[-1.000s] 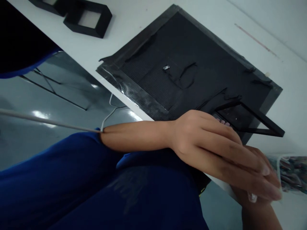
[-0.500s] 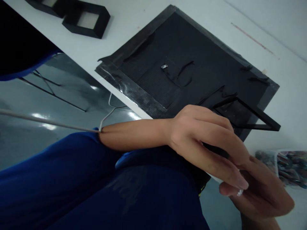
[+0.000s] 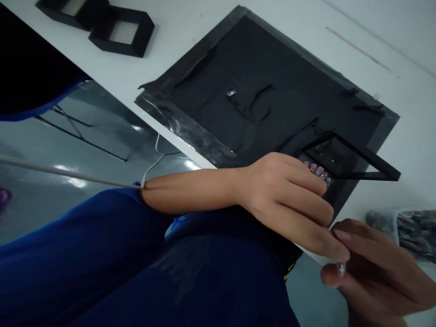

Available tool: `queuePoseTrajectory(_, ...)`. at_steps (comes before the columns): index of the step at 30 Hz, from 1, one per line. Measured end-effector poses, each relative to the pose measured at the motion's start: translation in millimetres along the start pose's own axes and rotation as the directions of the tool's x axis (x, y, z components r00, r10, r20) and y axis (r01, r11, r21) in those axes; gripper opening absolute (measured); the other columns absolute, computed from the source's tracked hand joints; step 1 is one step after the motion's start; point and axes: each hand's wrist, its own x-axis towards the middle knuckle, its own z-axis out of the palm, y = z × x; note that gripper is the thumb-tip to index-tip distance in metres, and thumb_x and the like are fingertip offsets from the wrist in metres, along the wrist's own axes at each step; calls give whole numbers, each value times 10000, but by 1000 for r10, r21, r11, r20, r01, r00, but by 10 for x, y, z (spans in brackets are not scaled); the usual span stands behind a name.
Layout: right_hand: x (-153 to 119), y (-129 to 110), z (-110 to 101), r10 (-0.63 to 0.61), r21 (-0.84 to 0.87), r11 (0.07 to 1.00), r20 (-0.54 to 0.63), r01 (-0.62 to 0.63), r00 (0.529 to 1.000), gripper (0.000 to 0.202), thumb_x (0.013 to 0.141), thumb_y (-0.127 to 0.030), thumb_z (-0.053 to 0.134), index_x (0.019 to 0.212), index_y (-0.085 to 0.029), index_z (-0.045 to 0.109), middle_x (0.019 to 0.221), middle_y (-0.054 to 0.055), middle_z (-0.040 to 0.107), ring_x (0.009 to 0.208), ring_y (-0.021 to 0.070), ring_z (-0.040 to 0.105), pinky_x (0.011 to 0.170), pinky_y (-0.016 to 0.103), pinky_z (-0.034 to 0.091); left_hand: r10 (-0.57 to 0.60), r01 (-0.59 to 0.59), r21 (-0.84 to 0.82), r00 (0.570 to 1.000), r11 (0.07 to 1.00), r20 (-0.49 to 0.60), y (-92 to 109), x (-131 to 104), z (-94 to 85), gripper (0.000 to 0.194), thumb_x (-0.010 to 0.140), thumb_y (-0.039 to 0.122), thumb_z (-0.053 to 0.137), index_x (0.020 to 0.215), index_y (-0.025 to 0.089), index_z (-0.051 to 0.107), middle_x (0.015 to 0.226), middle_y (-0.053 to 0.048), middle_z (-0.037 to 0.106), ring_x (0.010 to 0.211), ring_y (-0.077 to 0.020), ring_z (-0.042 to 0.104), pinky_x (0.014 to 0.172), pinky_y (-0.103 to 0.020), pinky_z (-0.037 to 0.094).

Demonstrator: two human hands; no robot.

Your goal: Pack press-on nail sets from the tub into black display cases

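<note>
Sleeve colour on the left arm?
Blue sleeve, clearest in the head view; left hand bare.

Matt black woven mat [image 3: 238,72] edged with glossy, crinkled black tape [image 3: 185,129]. Smooth white tabletop [image 3: 190,27]. Glossy dark pane in matt black frame [image 3: 344,156]. Shiny decorated false nail [image 3: 341,269]. Blue cloth sleeve [image 3: 85,245]. Polished, reflective floor [image 3: 68,154].

From my remote seat I see a white table [image 3: 190,32], a black mat [image 3: 218,59] taped on it, grey glossy floor [image 3: 51,145] with light glare, thin black frame legs [image 3: 81,136] below.
</note>
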Motion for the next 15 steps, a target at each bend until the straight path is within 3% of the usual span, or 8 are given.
queuePoseTrajectory(5,-8,-14,-28,11,128,992,31,-15,999,511,724,-61,781,1227,-106,706,737,48,651,599,178,615,423,306,475,-153,167,-33,956,985,250,90,70,-115,313,1015,414,470,901,470,756,683,113,592,396,12,352,420,-236,250)
queuePoseTrajectory(7,-22,-37,-28,93,160,983,20,-95,995,385,761,-162,804,1135,-119,725,704,50,652,596,198,627,428,325,475,-196,210,-23,943,977,268,102,49,-111,308,1017,448,449,952,499,745,700,113,604,412,5,382,421,-241,247)
queuePoseTrajectory(11,-63,-77,-56,313,403,874,-41,-271,949,103,897,-295,695,954,-214,670,571,-30,516,457,137,491,403,314,427,-136,137,-11,990,991,42,101,-25,68,294,964,627,462,940,509,731,683,113,599,419,-6,394,433,-236,265)
queuePoseTrajectory(15,-84,-50,-145,363,623,726,10,-290,932,170,923,-379,628,850,-232,586,543,-59,391,425,111,397,377,278,388,-195,205,96,975,974,-107,153,-66,249,391,924,706,449,945,441,735,582,84,525,386,-29,344,426,-268,243)
